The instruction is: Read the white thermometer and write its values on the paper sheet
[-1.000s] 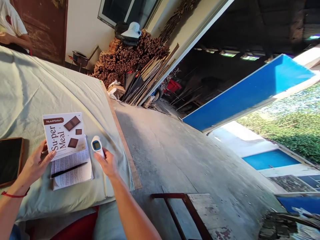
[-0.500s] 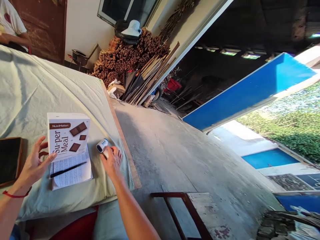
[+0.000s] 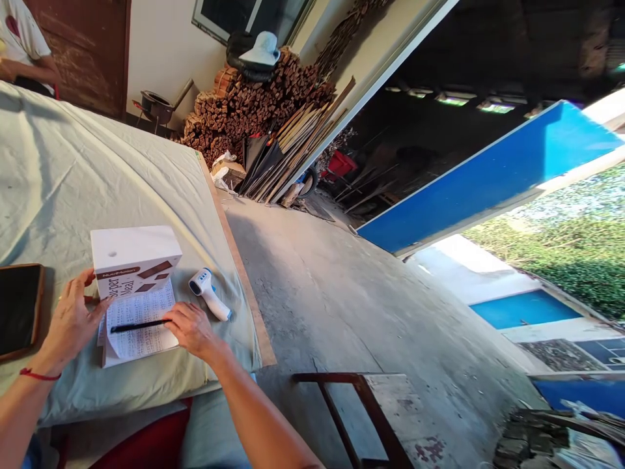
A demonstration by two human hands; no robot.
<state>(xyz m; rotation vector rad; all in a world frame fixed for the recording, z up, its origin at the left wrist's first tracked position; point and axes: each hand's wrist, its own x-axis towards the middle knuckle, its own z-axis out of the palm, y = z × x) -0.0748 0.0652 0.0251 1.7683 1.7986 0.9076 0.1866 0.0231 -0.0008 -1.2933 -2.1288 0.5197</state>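
A white NutriMotion "Super Meal" box [image 3: 137,246] stands on the table at the far edge of an open notebook [image 3: 144,345] covered in handwriting. My left hand [image 3: 73,316] grips the box at its lower left corner, thumb in front and fingers along the side. A black pen [image 3: 137,327] lies across the page, its right end pinched in the fingers of my right hand [image 3: 193,330]. Just beyond that hand, a white and blue infrared thermometer [image 3: 209,294] rests on the cloth, touched by neither hand.
A phone or tablet in a brown case [image 3: 20,311] lies at the left. Pale cloth [image 3: 107,176] covers the table, whose wooden edge [image 3: 239,260] runs along the right. Across the table sits another person [image 3: 27,49]. A dark frame [image 3: 342,404] is low on the right.
My right hand has let go of the thermometer, moved left and taken hold of the pen. The box has tipped, showing more of its top and less of its printed front.
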